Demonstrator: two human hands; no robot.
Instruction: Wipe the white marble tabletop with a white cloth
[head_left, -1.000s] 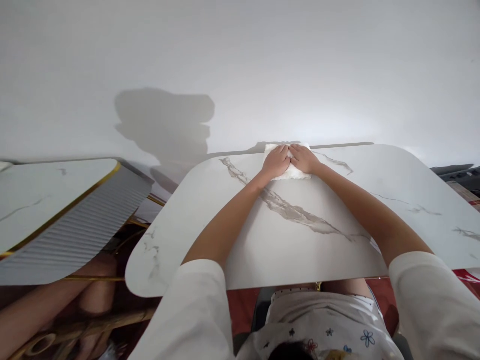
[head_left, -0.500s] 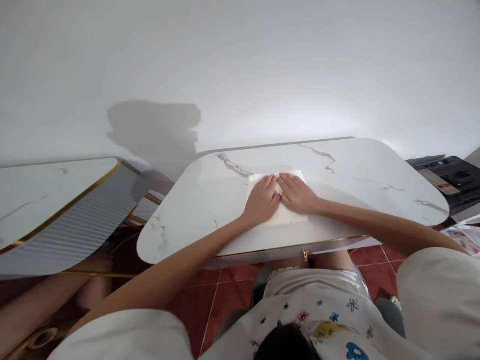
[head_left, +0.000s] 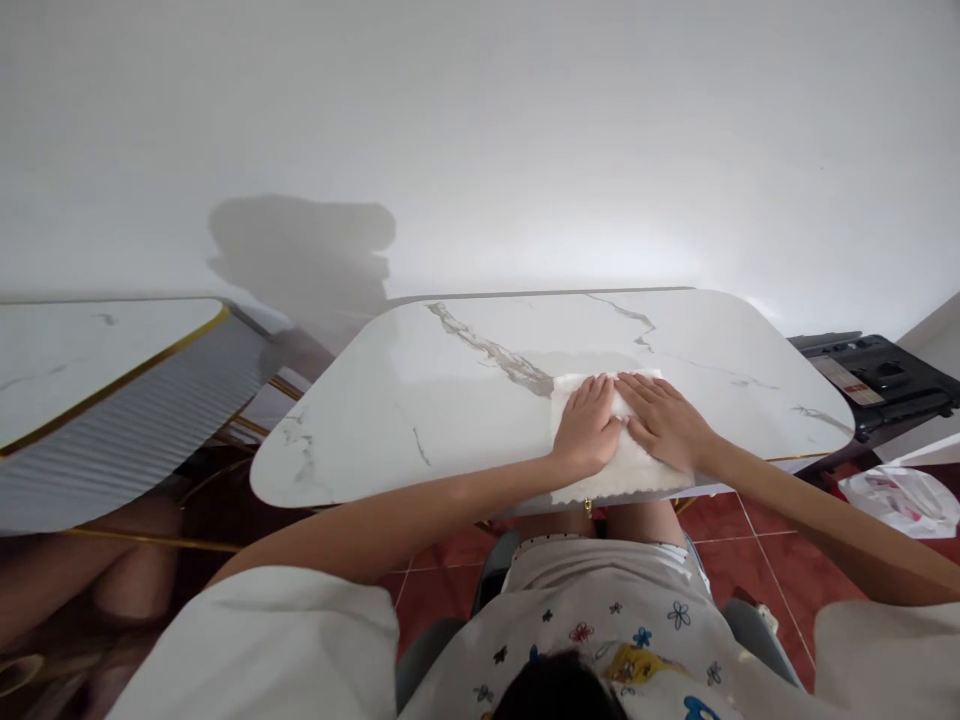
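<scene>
The white marbled tabletop [head_left: 360, 435] spreads before me, and on it, right of the middle and along the near edge, lies the white cloth [head_left: 626, 476]. It sits directly beneath my fingers [head_left: 645, 394], about as wide as it is deep, so I can make out no clear long axis; my left hand [head_left: 589, 430] covers its left part and my right hand [head_left: 671, 424] its right, neither nearer than the other. The cloth looks thin, soft and faintly creased, its near border scalloped. My fingers are straightened and laid flat, gripping nothing, the two thumbs almost meeting
</scene>
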